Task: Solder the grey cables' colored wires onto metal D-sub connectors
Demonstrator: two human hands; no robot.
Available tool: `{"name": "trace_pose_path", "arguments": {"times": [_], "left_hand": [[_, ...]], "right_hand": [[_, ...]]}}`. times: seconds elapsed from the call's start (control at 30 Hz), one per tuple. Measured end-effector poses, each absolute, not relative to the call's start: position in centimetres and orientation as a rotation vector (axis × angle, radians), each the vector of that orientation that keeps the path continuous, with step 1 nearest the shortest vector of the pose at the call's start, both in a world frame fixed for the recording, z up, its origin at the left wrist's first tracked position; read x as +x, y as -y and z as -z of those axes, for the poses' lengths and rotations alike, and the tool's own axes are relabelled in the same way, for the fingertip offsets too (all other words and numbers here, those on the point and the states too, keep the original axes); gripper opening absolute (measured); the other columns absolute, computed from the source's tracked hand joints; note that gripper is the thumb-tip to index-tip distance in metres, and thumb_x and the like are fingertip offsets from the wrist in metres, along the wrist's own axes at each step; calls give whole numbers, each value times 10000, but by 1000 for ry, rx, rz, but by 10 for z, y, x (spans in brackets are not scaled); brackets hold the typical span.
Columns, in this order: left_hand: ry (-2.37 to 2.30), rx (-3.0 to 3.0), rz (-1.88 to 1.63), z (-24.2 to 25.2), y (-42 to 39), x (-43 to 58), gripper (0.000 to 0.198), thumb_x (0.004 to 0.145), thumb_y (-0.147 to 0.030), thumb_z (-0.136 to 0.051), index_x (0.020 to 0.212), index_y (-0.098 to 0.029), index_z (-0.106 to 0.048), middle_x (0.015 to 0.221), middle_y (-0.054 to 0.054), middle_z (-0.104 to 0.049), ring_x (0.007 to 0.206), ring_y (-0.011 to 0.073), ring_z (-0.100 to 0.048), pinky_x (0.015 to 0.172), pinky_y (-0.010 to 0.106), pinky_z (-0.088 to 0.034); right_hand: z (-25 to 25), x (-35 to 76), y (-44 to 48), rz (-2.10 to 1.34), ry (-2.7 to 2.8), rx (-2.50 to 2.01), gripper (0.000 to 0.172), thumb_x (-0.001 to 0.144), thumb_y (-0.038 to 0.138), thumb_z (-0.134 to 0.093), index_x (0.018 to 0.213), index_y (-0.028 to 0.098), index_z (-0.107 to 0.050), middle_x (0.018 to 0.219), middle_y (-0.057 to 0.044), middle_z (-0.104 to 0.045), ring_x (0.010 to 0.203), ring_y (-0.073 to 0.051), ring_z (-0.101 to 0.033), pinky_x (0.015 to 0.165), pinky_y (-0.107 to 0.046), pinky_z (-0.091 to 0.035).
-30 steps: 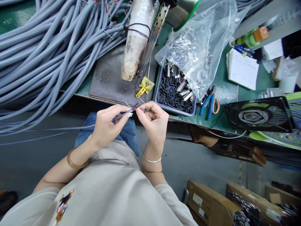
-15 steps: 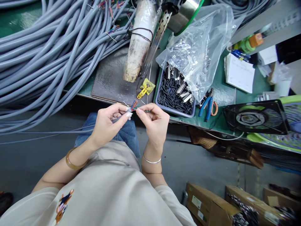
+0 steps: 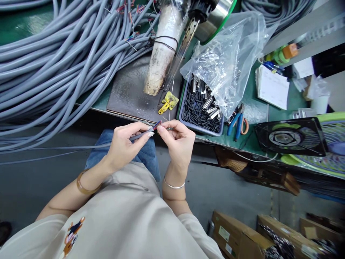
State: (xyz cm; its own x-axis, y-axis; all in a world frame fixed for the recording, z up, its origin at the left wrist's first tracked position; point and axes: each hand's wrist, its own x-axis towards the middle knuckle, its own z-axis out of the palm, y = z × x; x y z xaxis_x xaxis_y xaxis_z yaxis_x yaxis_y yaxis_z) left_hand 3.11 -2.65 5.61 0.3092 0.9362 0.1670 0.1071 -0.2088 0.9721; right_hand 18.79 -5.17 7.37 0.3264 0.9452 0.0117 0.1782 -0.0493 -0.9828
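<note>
Cable (image 3: 138,136) in left hand (image 3: 122,142), carton label (image 3: 224,233) unreadably small

The single head-worn camera looks forward and steeply down from above the shirt (image 3: 140,212), near enough to take in both forearms (image 3: 66,194) nearer than the grip of left hand (image 3: 125,144) and right hand (image 3: 178,142); the bench (image 3: 298,99) spreads beyond it.

Cable end (image 3: 156,125) before the board (image 3: 132,94); tray (image 3: 201,130) (connectors (image 3: 215,113) inside) right, pliers (image 3: 237,127) farther right.
</note>
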Motion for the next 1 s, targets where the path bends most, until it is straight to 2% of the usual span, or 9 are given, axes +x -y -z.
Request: {"name": "trace_pose_path", "arguments": {"times": [0.13,0.27,0.47,0.6,0.7,0.77,0.83,0.9,1.0], "left_hand": [[-983,1585,-1038,-55,26,32,104,905,-222,-678,900,-148,-750,825,41,-768,699,124,-674,671,210,-543],[-1012,1581,-1060,-55,27,33,99,896,-227,-684,916,-151,-743,830,36,-770,684,120,-676,652,203,-542],[-1063,1777,-1355,-46,28,37,60,910,-177,-690,940,-176,-742,869,41,-780,765,135,-688,706,236,-536],[-1075,1849,-1517,-40,27,40,51,893,-160,-714,908,-189,-754,852,43,-791,786,152,-701,759,282,-533],[-1044,1471,-1322,-42,23,41,159,931,-318,-693,877,-176,-739,705,31,-735,561,109,-600,554,250,-463],[-895,1125,-1062,-45,19,41,299,911,-453,-701,824,-166,-705,582,5,-655,404,69,-442,406,228,-316],[-753,889,-864,-49,15,39,375,840,-523,-758,777,-166,-663,528,-11,-611,348,47,-346,360,219,-210],[-707,771,-798,-51,12,38,392,781,-518,-814,789,-164,-644,531,-10,-622,339,40,-347,352,205,-184],[-714,716,-802,-54,12,35,411,763,-473,-843,954,-163,-652,557,-3,-669,333,43,-391,350,180,-217]], "right_hand": [[-76,187,50,-866,1131,-1507,153,805,313,-726,748,184,-668,703,36,-620,472,-31,-245,445,-244,-161],[-73,185,52,-775,1214,-1515,126,840,283,-692,759,199,-645,705,41,-600,458,-37,-259,438,-255,-179],[-75,179,64,-366,1451,-1377,95,906,298,-692,827,261,-730,749,-11,-686,626,-142,-577,548,-302,-431],[-78,184,64,-416,1152,-1343,186,974,354,-623,880,263,-756,652,18,-631,569,-125,-560,530,-283,-418],[-77,190,60,-525,1043,-1375,204,988,342,-611,900,250,-770,612,40,-607,526,-97,-533,517,-254,-396],[-75,191,58,-591,1089,-1387,193,977,337,-632,887,243,-775,633,40,-627,552,-92,-551,533,-244,-405],[-73,191,57,-627,1138,-1413,180,969,325,-644,882,239,-776,686,32,-657,605,-94,-582,560,-239,-424],[-72,191,56,-648,1164,-1443,173,962,313,-649,872,231,-772,733,23,-675,649,-99,-602,582,-239,-438],[-72,190,53,-679,1169,-1467,162,943,309,-663,852,217,-761,787,9,-697,689,-107,-615,607,-245,-449]]}}
